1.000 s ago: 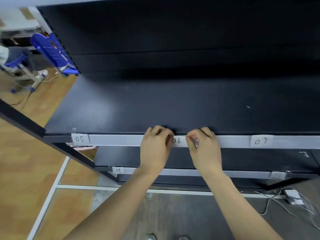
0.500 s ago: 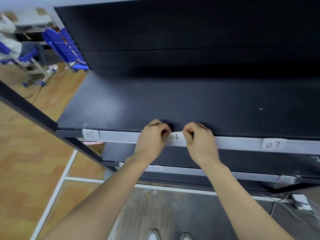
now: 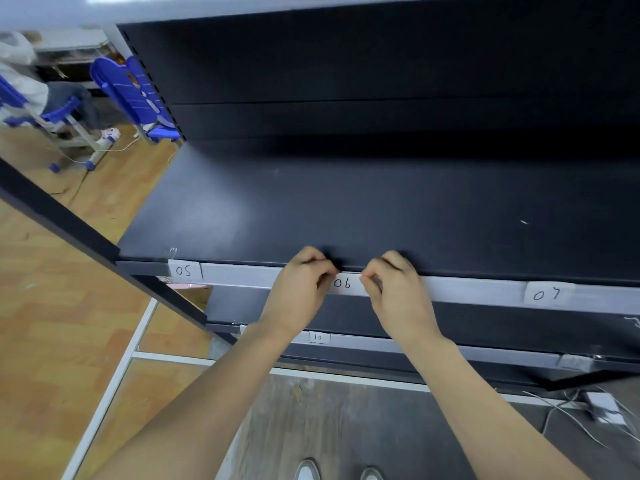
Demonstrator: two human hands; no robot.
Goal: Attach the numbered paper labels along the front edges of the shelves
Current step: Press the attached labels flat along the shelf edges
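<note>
A white paper label marked 06 [image 3: 343, 284] lies against the grey front strip [image 3: 242, 276] of the dark shelf [image 3: 346, 209]. My left hand [image 3: 300, 289] pinches the label's left end with curled fingers. My right hand [image 3: 398, 292] pinches its right end the same way. Only the label's middle shows between the two hands. Label 05 [image 3: 184, 270] sits at the strip's left end and label 07 [image 3: 546, 293] further right. On the lower shelf's strip there is a small label 10 [image 3: 318, 337] and another paper label [image 3: 575, 362] at the right.
A dark diagonal shelf post [image 3: 69, 230] runs down at the left. Blue chairs [image 3: 138, 95] stand on the wooden floor behind. A white floor frame [image 3: 114, 386] lies below. Cables and a white adapter [image 3: 602, 405] lie at the lower right. My shoes [image 3: 308, 471] show at the bottom.
Both hands have stayed on the ends of label 06, their fingers curling tighter. The view has shifted so the shelf sits further right in the frame.
</note>
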